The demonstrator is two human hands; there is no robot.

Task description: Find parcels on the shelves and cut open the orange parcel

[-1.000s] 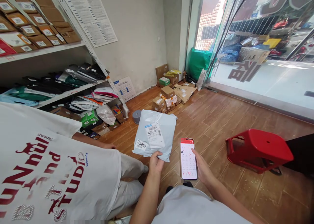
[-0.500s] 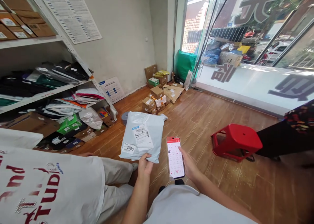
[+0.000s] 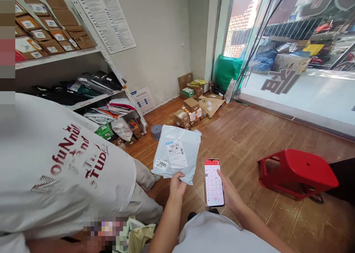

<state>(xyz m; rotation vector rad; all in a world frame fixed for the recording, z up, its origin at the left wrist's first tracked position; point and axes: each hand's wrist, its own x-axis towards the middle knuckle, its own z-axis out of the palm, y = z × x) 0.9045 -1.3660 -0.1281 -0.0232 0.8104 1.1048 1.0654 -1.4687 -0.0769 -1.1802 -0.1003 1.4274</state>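
Observation:
My left hand (image 3: 178,186) is closed on the lower edge of a pale blue plastic mailer (image 3: 191,146), thumb on top. The mailer carries a white shipping label (image 3: 177,155) and a smaller sticker (image 3: 161,164) reading 3005. To the right of it, my right hand (image 3: 229,188) grips a smartphone (image 3: 215,184) by its right side. The phone is lit, showing a white page of icons under a red top bar, and my thumb lies at the screen's upper right edge.
At left stands a person in a white printed shirt (image 3: 83,160), beside shelves (image 3: 85,53) of parcels. Several boxes (image 3: 191,105) sit on the floor ahead, near a grey roll (image 3: 156,132) and a green sack (image 3: 227,72). A red stool (image 3: 302,171) is at right, before the glass front.
The view has swung left, so more of the person and the shelves shows. My hands still hold the mailer and the phone in much the same pose.

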